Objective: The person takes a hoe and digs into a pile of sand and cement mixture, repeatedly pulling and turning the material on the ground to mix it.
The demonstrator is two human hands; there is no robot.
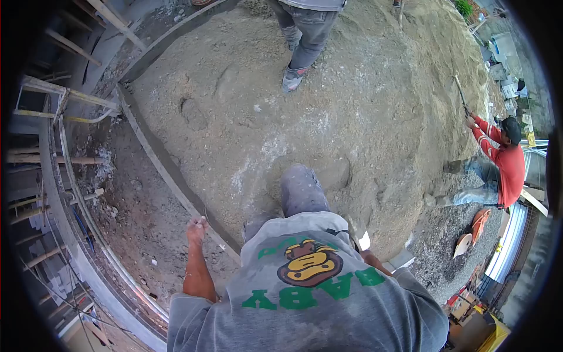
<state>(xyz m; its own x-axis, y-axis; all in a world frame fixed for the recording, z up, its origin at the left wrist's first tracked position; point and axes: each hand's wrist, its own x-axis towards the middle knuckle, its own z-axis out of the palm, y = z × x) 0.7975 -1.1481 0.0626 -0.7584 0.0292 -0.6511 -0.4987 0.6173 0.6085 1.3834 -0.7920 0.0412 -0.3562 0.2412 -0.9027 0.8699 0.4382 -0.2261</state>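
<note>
My left hand [197,229] is out to the left, above the narrow concrete edge [170,176] of the sandy ground. Its fingers are pressed together; a thin line seems to rise from them, but what they hold is too small to name. Part of my right forearm [376,263] shows beside my grey shirt [352,293]. The right hand itself is hidden. Near that forearm are a white flat piece [364,241] and a grey block-like object [401,259].
A person's legs [308,38] stand on the sand ahead. At the right, a person in a red top [509,170] holds a long-handled tool [460,94]. Wooden poles [64,91] line the left, a dark gravel pile [446,252] lies right, with an orange object [480,226] on it.
</note>
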